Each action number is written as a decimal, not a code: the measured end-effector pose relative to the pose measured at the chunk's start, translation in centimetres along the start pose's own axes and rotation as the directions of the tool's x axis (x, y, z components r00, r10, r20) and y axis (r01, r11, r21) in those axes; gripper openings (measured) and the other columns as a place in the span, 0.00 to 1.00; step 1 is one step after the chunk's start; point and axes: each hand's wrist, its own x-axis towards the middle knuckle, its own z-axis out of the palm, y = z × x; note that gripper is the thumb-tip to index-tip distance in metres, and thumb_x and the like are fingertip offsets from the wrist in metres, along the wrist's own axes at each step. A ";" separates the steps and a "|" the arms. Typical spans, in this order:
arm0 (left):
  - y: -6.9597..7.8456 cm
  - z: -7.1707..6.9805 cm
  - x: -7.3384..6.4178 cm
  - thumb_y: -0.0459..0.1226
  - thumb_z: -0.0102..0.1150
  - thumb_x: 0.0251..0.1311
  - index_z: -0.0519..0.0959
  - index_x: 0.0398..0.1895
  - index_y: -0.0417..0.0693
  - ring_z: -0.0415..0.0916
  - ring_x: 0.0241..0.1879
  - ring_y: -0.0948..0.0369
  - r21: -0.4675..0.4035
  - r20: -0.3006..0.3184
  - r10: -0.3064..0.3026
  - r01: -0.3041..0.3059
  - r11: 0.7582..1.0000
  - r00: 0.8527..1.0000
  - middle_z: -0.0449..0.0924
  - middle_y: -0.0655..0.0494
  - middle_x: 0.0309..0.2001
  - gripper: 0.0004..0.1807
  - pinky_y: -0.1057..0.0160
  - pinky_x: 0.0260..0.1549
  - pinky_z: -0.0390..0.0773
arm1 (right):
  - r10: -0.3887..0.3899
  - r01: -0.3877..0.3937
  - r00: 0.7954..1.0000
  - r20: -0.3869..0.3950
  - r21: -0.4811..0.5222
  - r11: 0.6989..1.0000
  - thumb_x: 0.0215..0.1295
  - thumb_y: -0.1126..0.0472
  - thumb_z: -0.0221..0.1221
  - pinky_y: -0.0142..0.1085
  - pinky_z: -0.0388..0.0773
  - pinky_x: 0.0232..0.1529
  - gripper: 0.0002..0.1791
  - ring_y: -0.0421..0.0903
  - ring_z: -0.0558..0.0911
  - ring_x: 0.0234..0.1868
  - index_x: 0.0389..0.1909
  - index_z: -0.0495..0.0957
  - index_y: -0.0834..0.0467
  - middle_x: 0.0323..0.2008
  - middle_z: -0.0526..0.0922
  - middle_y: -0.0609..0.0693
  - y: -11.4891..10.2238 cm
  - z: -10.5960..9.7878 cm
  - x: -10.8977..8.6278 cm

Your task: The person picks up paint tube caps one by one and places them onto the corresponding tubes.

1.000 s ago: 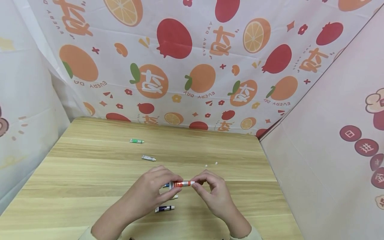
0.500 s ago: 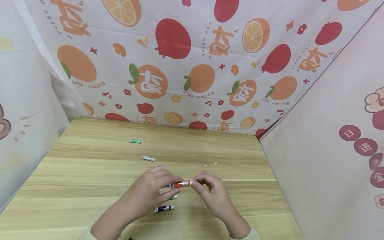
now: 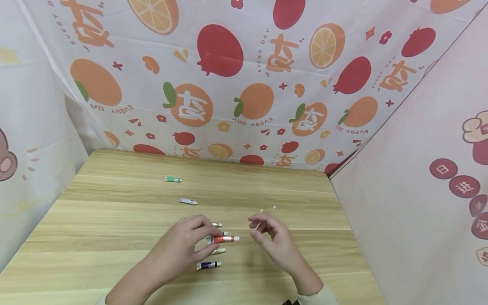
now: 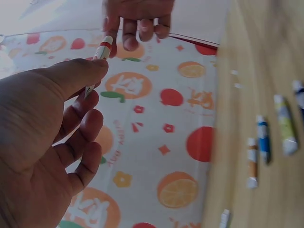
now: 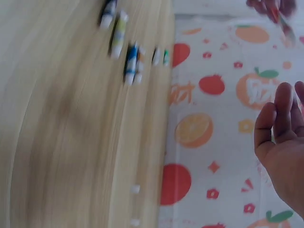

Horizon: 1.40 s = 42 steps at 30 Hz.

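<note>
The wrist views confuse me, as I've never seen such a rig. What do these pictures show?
No machine: a person works bare-handed. One picture comes from a camera on the head, looking forward and down; the other two come from a camera on each wrist, so the table looks tilted. On it lie six small tubes, including a green one and a dark one, and two tiny white pieces. The left hand holds a red tube; the right hand, apart from that tube, holds nothing visible.

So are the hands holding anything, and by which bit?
The left hand pinches a slim red-and-white tube with a white tip, towards the end away from that tip. The right hand looks empty.
</note>
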 end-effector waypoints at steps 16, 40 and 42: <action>-1.0 3.6 -6.6 0.45 0.83 0.57 0.89 0.39 0.67 0.71 0.36 0.76 -0.060 0.234 -0.064 0.080 0.995 0.970 0.80 0.78 0.39 0.10 0.67 0.35 0.76 | 0.293 -0.320 0.924 -0.245 -0.079 0.944 0.76 0.64 0.67 0.28 0.79 0.54 0.28 0.47 0.79 0.55 0.73 0.72 0.53 0.67 0.69 0.57 9.4 -5.0 2.3; -1.9 7.2 -10.6 0.49 0.77 0.64 0.90 0.41 0.61 0.69 0.37 0.79 -0.132 0.613 -0.163 0.304 0.944 0.773 0.81 0.76 0.40 0.08 0.66 0.39 0.80 | 0.417 -0.532 0.836 -0.358 -0.335 0.778 0.70 0.61 0.71 0.27 0.77 0.36 0.19 0.42 0.80 0.38 0.59 0.84 0.62 0.38 0.84 0.50 17.9 -5.6 4.4; -2.1 7.4 -10.9 0.50 0.76 0.64 0.90 0.42 0.61 0.68 0.37 0.80 -0.135 0.618 -0.157 0.301 0.944 0.770 0.80 0.76 0.39 0.08 0.66 0.39 0.79 | 0.426 -0.545 0.830 -0.360 -0.357 0.759 0.71 0.60 0.71 0.28 0.76 0.35 0.18 0.42 0.79 0.37 0.58 0.85 0.61 0.37 0.84 0.49 17.8 -5.5 4.6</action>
